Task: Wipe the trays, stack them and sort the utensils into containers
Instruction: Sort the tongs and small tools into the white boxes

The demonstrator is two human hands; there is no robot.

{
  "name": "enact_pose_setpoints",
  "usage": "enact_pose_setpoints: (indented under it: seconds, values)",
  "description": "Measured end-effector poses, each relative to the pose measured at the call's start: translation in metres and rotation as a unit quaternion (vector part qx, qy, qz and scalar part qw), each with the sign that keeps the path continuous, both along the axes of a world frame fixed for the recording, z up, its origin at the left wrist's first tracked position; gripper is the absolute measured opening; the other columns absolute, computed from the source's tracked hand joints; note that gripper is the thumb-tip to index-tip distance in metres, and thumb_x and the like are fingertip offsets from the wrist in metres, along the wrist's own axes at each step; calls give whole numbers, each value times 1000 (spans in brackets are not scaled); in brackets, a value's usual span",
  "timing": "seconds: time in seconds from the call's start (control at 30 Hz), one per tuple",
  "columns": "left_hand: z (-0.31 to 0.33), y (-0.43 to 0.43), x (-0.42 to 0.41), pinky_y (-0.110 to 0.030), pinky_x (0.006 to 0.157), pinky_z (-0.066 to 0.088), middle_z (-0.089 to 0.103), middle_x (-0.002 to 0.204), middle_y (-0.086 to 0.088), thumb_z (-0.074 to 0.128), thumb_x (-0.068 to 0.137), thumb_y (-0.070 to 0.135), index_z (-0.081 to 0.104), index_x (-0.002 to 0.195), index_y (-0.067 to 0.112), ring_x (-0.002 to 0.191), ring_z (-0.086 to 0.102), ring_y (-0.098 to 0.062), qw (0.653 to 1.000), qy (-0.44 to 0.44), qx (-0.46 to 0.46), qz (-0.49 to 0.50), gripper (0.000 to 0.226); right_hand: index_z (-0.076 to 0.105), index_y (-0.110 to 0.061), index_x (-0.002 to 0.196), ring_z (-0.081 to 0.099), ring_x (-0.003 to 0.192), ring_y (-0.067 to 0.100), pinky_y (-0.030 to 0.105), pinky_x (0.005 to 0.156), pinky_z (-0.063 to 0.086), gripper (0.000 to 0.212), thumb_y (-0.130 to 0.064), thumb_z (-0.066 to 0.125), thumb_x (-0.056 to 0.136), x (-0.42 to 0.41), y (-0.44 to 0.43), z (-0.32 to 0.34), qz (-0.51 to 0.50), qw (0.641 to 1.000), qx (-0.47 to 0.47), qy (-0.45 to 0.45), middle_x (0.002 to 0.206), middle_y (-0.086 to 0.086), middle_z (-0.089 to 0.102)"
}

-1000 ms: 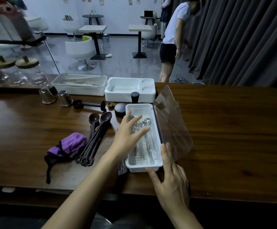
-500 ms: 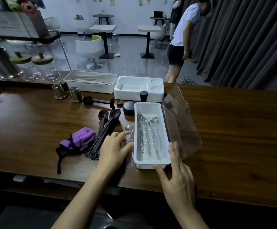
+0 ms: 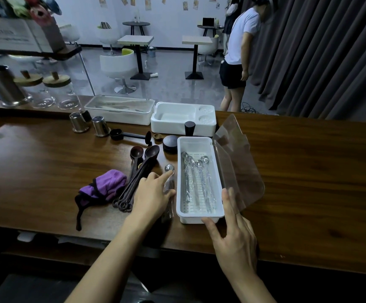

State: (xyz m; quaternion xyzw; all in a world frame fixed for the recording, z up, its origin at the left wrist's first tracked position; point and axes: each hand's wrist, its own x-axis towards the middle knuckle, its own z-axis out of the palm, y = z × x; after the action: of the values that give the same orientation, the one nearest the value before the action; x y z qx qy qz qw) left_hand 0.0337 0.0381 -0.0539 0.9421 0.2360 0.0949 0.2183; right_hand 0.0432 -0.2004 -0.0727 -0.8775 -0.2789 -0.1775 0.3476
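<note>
A white slotted container (image 3: 196, 144) stands in the middle of the wooden counter and holds several plastic-wrapped metal spoons (image 3: 196, 182). Its clear lid (image 3: 238, 162) hangs open to the right. One more wrapped metal spoon (image 3: 169, 168) lies on the counter just left of the container. My left hand (image 3: 153, 195) lies over its handle, pinching it between thumb and fingers. My right hand (image 3: 232, 232) touches the container's near right corner with straight fingers. Dark wooden spoons (image 3: 138, 173) lie left of my left hand, next to a purple cloth (image 3: 105, 186).
At the back stand a white compartment tray (image 3: 173, 127), a lidded white box (image 3: 120, 110), two metal cups (image 3: 100, 126), a black scoop (image 3: 125, 134), glass jars (image 3: 64, 92) and a steel canister (image 3: 3, 84). A person (image 3: 238, 51) stands beyond the counter by the curtain.
My left hand left the container, moved down-left and came to lie on the wrapped spoon beside it. My right hand stayed at the container's corner.
</note>
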Motion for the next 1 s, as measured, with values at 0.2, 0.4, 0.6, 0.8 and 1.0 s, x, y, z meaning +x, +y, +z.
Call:
enact_pose_setpoints:
  seconds: [0.2, 0.4, 0.6, 0.8, 1.0]
  values:
    - [2, 0, 2, -42, 87, 45, 62, 115, -12, 57, 96, 31, 40, 153, 41, 102, 54, -36, 999, 31, 37, 10, 60, 16, -30, 160, 57, 125, 15, 32, 94, 47, 79, -67, 41, 95, 1, 0, 0, -2, 1000, -3, -4, 166, -7, 22]
    - [6, -1, 3, -40, 81, 44, 71, 111, -12, 54, 91, 26, 55, 140, 30, 103, 63, -38, 999, 13, 46, 7, 50, 19, -28, 160, 56, 128, 14, 32, 95, 46, 78, -67, 41, 96, 1, 0, -2, -3, 1000, -5, -3, 166, -6, 21]
    - [10, 2, -4, -44, 86, 51, 70, 115, -13, 57, 88, 26, 46, 145, 29, 106, 65, -38, 1000, -10, 21, 12, 57, 18, -29, 160, 62, 117, 15, 32, 93, 48, 77, -68, 38, 96, 0, 0, 0, -2, 1000, -5, -10, 166, -8, 21]
    - [16, 10, -8, -39, 89, 49, 70, 122, -9, 58, 93, 23, 43, 152, 41, 113, 64, -32, 1000, -10, 6, 7, 63, 17, -30, 160, 63, 117, 15, 31, 93, 47, 77, -69, 35, 97, 0, 0, -1, 0, 1000, -8, -11, 166, -7, 21]
    - [20, 15, -12, -34, 71, 49, 77, 92, 1, 55, 93, 15, 67, 133, 39, 82, 70, -18, 995, -24, -96, 35, 48, 17, -31, 160, 63, 118, 16, 31, 92, 46, 76, -69, 35, 97, 0, 0, -1, 1, 1000, -8, -12, 166, -7, 22]
